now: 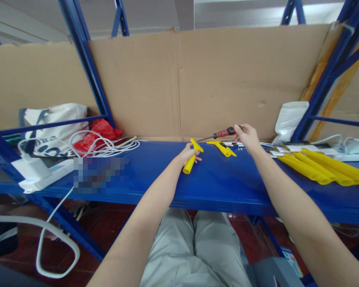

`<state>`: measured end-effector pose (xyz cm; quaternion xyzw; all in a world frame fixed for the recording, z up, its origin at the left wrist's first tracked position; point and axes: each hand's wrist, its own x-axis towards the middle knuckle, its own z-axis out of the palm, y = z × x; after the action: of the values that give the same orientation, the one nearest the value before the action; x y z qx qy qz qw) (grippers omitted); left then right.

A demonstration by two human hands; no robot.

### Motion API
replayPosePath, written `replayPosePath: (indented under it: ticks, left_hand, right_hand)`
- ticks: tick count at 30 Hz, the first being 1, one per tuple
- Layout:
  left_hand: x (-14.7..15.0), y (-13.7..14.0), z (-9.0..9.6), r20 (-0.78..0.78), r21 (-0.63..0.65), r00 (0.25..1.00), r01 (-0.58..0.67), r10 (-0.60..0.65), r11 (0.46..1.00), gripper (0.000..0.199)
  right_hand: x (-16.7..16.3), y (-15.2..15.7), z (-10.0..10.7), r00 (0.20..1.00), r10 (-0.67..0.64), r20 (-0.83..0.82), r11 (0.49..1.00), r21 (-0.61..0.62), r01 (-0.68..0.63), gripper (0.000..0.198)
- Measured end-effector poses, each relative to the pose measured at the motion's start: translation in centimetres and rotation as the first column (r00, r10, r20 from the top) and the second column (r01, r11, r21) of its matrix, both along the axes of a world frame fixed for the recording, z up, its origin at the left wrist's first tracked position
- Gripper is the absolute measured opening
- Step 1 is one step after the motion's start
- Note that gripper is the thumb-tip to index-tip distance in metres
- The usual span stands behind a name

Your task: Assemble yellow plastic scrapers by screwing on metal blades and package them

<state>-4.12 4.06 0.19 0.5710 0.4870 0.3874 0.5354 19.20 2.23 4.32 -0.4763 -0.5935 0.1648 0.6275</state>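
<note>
Left hand (188,153) is grasping a yellow T-shaped handle (188,164) just above the blue metal shelf (227,183), its tube end pointing toward the wearer. Right hand (247,137) is gripping a red-and-black screwdriver (223,133) by the handle's rear end; the shaft is pointing left, its tip lying at the T-shaped head, contact unclear. A second yellow piece (223,149) is lying between the hands. Farther right, several yellow tubes (311,169) are resting side by side.
</note>
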Motion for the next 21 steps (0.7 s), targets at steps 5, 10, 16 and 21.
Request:
replayPosePath:
  ticks: [5,10,16,21]
  left_hand:
    - [0.03,0.11,-0.06,0.071,-0.072,0.997,0.029,-0.024,0.997,0.066]
    - [0.06,0.18,0.05,0.093,-0.106,0.995,0.035,-0.025,0.994,0.064]
    - [0.11,0.01,0.19,0.111,-0.109,0.994,0.027,-0.014,0.994,0.063]
    - [0.14,-0.03,0.19,0.104,-0.11,0.995,0.018,-0.007,0.994,0.062]
  right_hand:
    - [-0.37,-0.11,-0.18,1.0,0.025,-0.007,1.0,0.0,-0.025,0.044]
    - [-0.57,-0.2,-0.24,1.0,0.026,0.002,1.0,-0.005,-0.026,0.046]
    - [-0.64,-0.26,-0.16,1.0,0.024,0.009,1.0,-0.012,-0.024,0.046]
    - [-0.55,-0.17,-0.37,0.999,0.022,0.041,1.0,-0.005,-0.022,0.048]
